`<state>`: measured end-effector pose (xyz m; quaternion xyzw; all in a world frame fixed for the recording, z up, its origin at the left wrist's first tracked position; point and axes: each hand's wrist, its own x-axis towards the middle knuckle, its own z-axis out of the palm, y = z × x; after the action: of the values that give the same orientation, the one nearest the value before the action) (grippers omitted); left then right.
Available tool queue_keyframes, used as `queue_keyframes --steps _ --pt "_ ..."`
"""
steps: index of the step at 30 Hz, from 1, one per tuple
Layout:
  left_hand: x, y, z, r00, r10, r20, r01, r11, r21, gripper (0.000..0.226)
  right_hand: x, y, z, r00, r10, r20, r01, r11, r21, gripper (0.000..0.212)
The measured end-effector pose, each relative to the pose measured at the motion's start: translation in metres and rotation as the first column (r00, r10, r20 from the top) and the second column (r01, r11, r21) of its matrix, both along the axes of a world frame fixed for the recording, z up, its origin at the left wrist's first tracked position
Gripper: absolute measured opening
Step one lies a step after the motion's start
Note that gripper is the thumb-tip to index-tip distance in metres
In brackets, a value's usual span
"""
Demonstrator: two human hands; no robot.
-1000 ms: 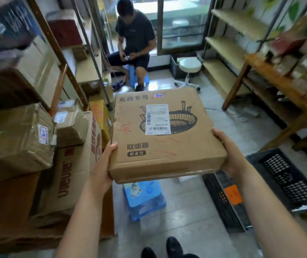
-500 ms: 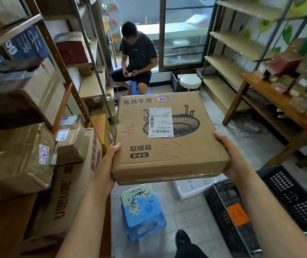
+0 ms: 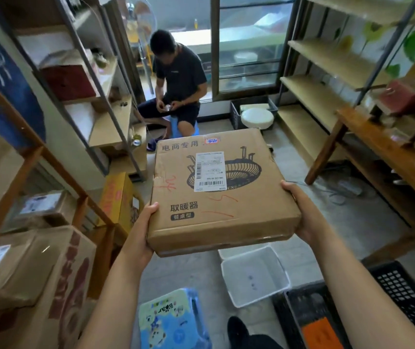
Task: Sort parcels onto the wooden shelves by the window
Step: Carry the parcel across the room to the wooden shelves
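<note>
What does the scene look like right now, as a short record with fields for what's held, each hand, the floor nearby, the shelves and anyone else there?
held: flat cardboard parcel, white shipping label on top, roughly level
left hand: left hand grips the parcel's near left corner
right hand: right hand grips its right edge
floor nearby: blue stool, white bin, black crate
shelves: wooden shelves right of the window, mostly bare
other person: seated person by the window, head bowed over their hands
</note>
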<state>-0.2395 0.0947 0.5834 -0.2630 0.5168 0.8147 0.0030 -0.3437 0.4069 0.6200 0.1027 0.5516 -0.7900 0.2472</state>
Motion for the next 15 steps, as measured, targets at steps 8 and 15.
queue_keyframes --steps 8,15 --pt "-0.111 0.006 0.004 0.999 0.032 0.002 -0.032 0.999 0.028 0.051 -0.122 0.007 0.011 0.999 0.04 -0.005 -0.04 0.999 0.003 0.032" --pt "-0.18 -0.01 0.001 1.0 0.002 -0.027 -0.002 1.0 -0.002 0.044 -0.191 -0.01 0.002 1.0 0.01 -0.013 -0.01 1.0 0.005 0.034"
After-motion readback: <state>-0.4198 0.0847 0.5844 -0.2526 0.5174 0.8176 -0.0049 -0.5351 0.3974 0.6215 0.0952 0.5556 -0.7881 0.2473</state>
